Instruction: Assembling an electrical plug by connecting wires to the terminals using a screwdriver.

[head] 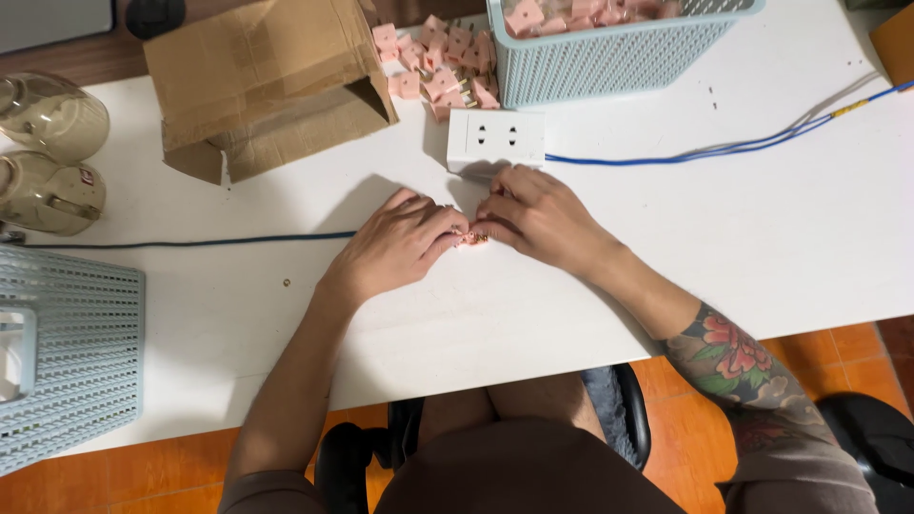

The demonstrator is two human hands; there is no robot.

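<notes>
A small pink plug part (473, 238) with metal pins lies between my two hands on the white table (724, 247). My left hand (395, 243) pinches it from the left with its fingertips, and my right hand (538, 217) pinches it from the right. Just beyond my hands sits a white socket block (496, 139) with a blue cable (705, 150) running off to the right. Most of the pink part is hidden by my fingers.
A pile of pink plug parts (438, 62) lies behind the socket block, beside a light blue basket (609, 62) holding more. An open cardboard box (267, 86) stands at the back left. Another basket (67, 352) sits at the left edge, with two glass jars (48, 152) behind it.
</notes>
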